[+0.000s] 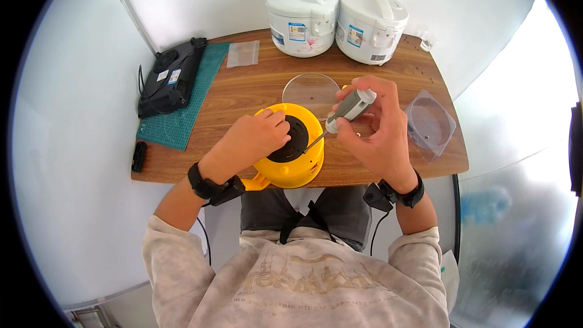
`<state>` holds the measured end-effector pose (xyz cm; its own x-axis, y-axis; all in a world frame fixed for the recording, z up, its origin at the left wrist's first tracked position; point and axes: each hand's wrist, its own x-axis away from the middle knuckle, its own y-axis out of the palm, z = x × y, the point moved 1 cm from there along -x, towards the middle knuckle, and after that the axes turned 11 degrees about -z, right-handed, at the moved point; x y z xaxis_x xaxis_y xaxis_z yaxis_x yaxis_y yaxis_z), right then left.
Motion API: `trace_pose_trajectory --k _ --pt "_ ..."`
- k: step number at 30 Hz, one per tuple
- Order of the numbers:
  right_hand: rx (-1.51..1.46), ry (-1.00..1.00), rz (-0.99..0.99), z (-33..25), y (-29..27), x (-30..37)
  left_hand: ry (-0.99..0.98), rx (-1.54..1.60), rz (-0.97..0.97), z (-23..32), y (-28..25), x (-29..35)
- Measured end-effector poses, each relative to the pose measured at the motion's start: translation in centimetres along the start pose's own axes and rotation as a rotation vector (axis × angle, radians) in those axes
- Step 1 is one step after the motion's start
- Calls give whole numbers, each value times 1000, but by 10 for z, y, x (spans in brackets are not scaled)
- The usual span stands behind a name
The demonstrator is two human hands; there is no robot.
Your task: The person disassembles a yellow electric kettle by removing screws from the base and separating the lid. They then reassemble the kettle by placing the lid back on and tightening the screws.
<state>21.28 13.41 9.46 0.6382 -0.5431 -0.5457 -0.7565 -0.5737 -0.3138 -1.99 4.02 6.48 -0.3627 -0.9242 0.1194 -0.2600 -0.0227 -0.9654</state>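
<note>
A yellow round appliance (284, 175) with a side handle stands at the table's near edge, a black slotted disc (296, 146) facing up in it. My left hand (258, 136) lies over its left side, fingers curled together onto the disc; anything pinched under them is hidden. My right hand (382, 127) is closed around the grey-and-white handle of a screwdriver (351, 111). The screwdriver is tilted, its shaft running down left so that the tip meets the right edge of the disc.
Behind the appliance lies a clear round lid (311, 88). Two white rice cookers (303, 18) stand at the back. To the right is a clear plastic tray (430, 124) with small bits inside. A black device with a cable (173, 79) lies on a green cutting mat (159, 130), near a plastic bag (243, 54).
</note>
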Motion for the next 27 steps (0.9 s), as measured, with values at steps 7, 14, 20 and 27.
trace_pose_trajectory --k 7,14,20,27 --pt "-12 37 10 2 -2 3 46 279 -2 -9 -5 2" --pt "-17 34 25 7 -4 6 56 219 -22 -8 -7 -3" --pt "-27 27 29 10 -5 8 70 -63 0 -5 3 -6" --pt "-57 60 23 9 -4 9 84 -57 5 -8 0 -6"
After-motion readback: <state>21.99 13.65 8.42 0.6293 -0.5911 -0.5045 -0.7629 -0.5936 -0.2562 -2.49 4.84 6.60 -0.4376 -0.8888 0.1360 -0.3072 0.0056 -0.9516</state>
